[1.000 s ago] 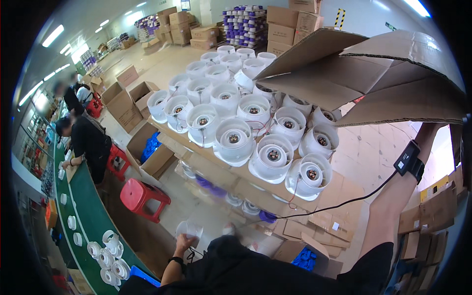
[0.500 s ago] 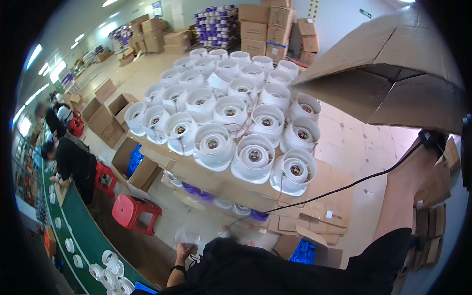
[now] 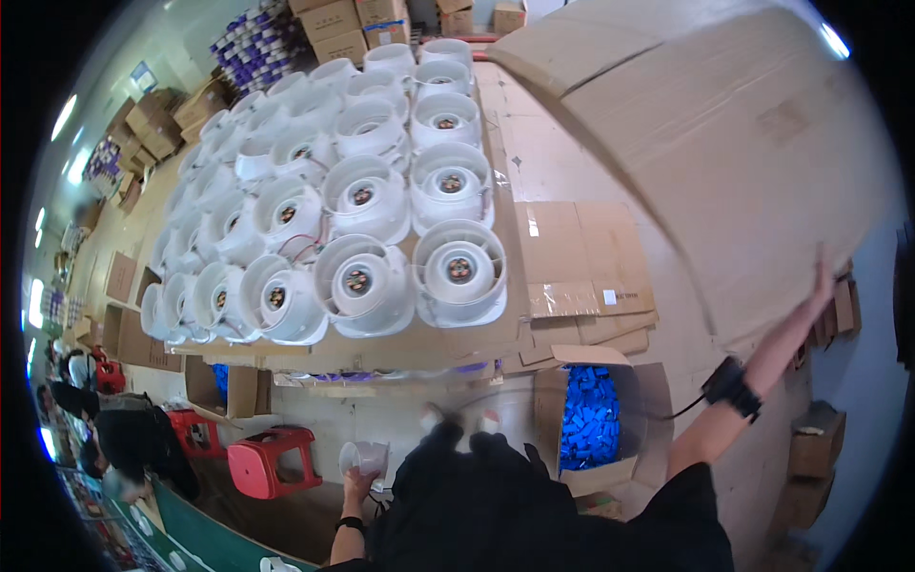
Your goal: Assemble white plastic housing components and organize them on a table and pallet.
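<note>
My left hand [image 3: 356, 484], low in the view, is closed around a clear plastic cup [image 3: 366, 458]. At the far right, my right hand [image 3: 818, 288] is at the near edge of a large brown cardboard sheet [image 3: 734, 143] and holds it up. Part of that hand's grip is hard to make out. To the left of the sheet, several white round plastic housings [image 3: 459, 272] with copper-coloured parts inside stand in rows on a cardboard-covered stack. Thin red wires hang from some of them.
Below the stack, an open carton [image 3: 624, 467] holds small blue pieces. Flattened cardboard [image 3: 586, 257] lies right of the stack. Red plastic stools [image 3: 272, 462] stand at left, near a green work line [image 3: 214, 529] where a person in black [image 3: 143, 443] sits. A cable hangs from my right wrist device.
My view has turned right and down, so the housings appear further left. The cardboard sheet shows a flatter face, and my right hand has come into sight. My left hand still holds the cup.
</note>
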### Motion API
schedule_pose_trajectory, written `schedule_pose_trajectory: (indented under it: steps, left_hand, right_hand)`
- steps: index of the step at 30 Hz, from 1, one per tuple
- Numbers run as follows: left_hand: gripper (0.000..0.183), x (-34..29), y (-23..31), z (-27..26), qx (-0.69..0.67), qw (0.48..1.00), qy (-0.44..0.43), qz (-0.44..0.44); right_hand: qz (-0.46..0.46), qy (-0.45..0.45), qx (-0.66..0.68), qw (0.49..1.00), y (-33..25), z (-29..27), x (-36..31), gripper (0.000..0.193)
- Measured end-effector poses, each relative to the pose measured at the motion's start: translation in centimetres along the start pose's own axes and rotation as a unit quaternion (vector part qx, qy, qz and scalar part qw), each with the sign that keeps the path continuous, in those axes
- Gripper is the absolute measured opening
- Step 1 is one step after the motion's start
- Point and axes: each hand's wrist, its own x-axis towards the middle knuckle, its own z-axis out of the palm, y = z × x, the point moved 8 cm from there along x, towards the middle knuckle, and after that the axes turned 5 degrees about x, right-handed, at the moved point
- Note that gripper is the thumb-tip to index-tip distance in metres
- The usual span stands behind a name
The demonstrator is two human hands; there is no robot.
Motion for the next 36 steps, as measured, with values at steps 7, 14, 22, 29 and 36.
schedule_pose_trajectory:
  steps: [7, 14, 22, 29, 36]
  left_hand:
    - [0.042, -2.0, 3.3, -4.2, 0.108, 0.994, 0.032, -0.011]
    - [0.047, -5.4, 2.9, -4.6, 0.168, 0.983, 0.014, -0.066]
    - [0.041, -8.0, -5.2, 1.7, 0.285, 0.954, -0.094, -0.025]
    - [0.047, -6.1, 0.3, 0.7, 0.229, 0.97, -0.05, -0.071]
    - [0.045, -3.8, 6.8, 3.1, 0.265, 0.961, -0.066, 0.028]
  right_hand:
    - [0.26, 0.015, 0.115, 0.959, 31.9, -6.5, -6.7, 0.042]
    - [0.358, 0.157, 0.02, 0.92, 60.1, -20.9, -17.2, 0.04]
    - [0.44, 0.193, -0.072, 0.874, 75.8, -28.5, -36.2, 0.046]
    - [0.561, 0.258, 0.001, 0.787, 80.3, -27.3, -40.8, 0.055]
    - [0.39, -0.026, -0.478, 0.787, 74.6, -21.9, -34.1, 0.049]
